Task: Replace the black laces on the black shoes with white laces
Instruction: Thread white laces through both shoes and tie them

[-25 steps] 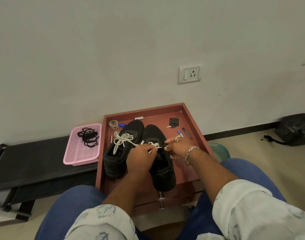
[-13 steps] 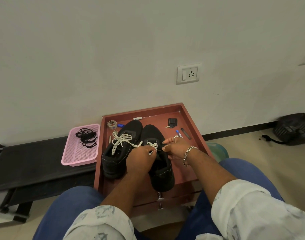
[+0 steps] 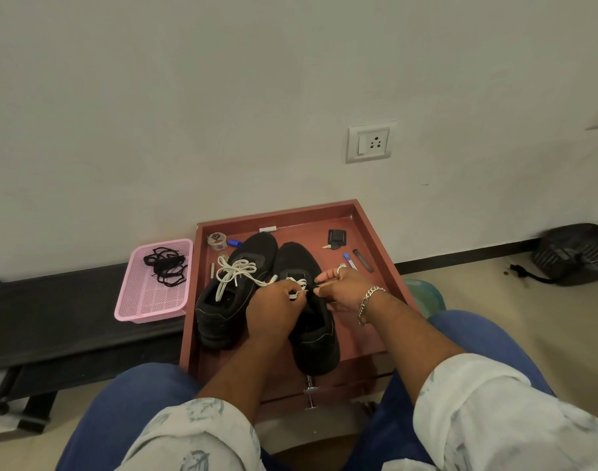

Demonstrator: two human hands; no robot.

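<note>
From my seat I see both hands over the right shoe [image 3: 304, 300], which sits beside the left shoe [image 3: 233, 294] in a reddish-brown tray [image 3: 375, 253] against the wall; the two black shoes touch along their inner sides, toes toward the wall; my left hand [image 3: 273, 311] is curled, its fingers pinching the end of a white lace [image 3: 299, 294] just above the right shoe's eyelets; my right hand [image 3: 345, 288] is curled too, thumb and forefinger pressed together at the edge of the same shoe's lacing, though whether they nip the lace or the shoe's edge I cannot tell, since the spot is small and dark; a ring shows on one finger of that hand and a chain bracelet [image 3: 367, 300] hangs at its wrist; the white lace crosses only the lowest eyelets of the right shoe; the left shoe already carries its own white lace [image 3: 236, 271], threaded and lying in loose loops over the tongue; the black laces [image 3: 165, 265] lie in a tangle inside a pink basket [image 3: 148, 307], which stands on a dark low worktop [image 3: 53, 314] just left of the tray; in the tray beyond the shoes I make out a roll of tape [image 3: 217, 241], a black key fob [image 3: 336, 237] and a few small pen-like bits too small to name.
</note>
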